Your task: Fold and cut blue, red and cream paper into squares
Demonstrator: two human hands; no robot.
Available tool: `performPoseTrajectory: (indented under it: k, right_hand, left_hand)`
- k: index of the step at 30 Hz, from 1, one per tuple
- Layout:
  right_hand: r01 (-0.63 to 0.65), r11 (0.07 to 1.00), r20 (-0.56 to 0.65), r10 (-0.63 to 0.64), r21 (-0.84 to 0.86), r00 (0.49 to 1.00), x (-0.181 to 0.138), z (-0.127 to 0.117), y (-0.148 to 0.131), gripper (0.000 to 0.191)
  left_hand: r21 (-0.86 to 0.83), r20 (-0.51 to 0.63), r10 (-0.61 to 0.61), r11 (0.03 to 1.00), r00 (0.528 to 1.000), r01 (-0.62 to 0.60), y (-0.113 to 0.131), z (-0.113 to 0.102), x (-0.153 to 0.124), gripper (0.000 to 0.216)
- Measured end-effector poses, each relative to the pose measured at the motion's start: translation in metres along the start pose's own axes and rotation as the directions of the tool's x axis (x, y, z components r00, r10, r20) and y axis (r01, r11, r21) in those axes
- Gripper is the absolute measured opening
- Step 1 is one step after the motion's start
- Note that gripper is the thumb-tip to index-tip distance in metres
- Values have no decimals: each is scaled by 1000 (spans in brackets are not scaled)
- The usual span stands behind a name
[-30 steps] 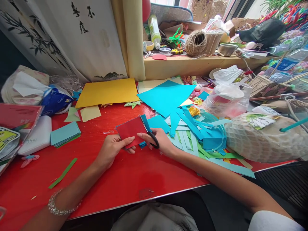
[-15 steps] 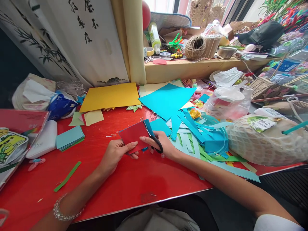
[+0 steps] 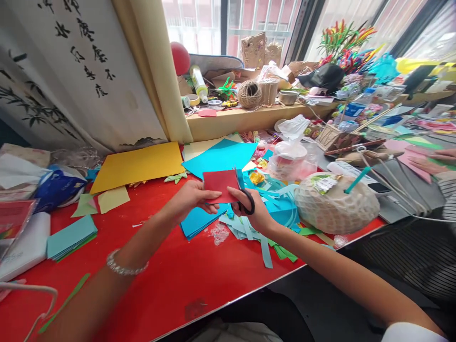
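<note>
My left hand [image 3: 194,199] pinches a red sheet of paper [image 3: 218,183] between thumb and fingers, near its lower left. My right hand [image 3: 259,213] is closed round the black handles of a pair of scissors [image 3: 251,203], whose blades point up along the sheet's right edge. A blue strip shows beside the blades; whether it is still joined to the sheet I cannot tell. Below the hands lies a stack of blue paper [image 3: 199,224]. Pale blue and green paper strips [image 3: 265,249] are heaped under and beside my right hand.
A yellow sheet [image 3: 138,164] and a large blue sheet [image 3: 221,159] lie at the back. Cut light-blue paper [image 3: 71,237] is stacked left. A netted coconut with a straw [image 3: 335,206] sits right. Craft supplies crowd the sill [image 3: 228,121]. Another person's hand [image 3: 427,164] is far right.
The view has swung right, bringing the other person's hand into sight. My hands have lifted with the red sheet and scissors, towards the back of the table, uncovering the blue stack.
</note>
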State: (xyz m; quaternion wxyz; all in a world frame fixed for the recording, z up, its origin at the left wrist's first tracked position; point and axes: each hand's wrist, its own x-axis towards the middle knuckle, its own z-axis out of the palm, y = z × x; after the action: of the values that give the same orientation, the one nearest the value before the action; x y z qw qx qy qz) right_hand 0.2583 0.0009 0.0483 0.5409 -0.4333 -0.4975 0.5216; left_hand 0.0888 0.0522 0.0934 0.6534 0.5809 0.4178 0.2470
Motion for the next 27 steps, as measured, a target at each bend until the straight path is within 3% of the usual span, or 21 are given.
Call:
performPoseTrajectory:
  k: [4, 8, 13, 18, 23, 27]
  right_hand:
    - [-73, 979, -128, 98, 190, 987, -10, -31, 6, 39]
    - [-133, 942, -160, 190, 309, 969, -18, -45, 8, 33]
    - [-132, 920, -224, 225, 368, 948, -22, -53, 6, 38]
    - [-132, 884, -283, 280, 448, 917, -20, -59, 5, 38]
    - [-217, 735, -168, 410, 642, 896, -13, -72, 2, 31]
    - [-296, 518, 28, 462, 803, 886, -16, -76, -7, 25]
  left_hand:
    - [-7, 114, -119, 993, 986, 120, 4, 27, 41, 19]
    - [13, 205, -204, 978, 957, 206, 1, 38, 67, 16]
    - [26, 239, -262, 964, 935, 264, -1, 43, 81, 12]
    - [19, 183, -248, 968, 951, 249, 2, 48, 78, 14]
    - [-13, 58, -136, 991, 989, 137, -4, 39, 62, 17]
    - [-53, -65, -27, 998, 998, 23, -15, 22, 41, 21]
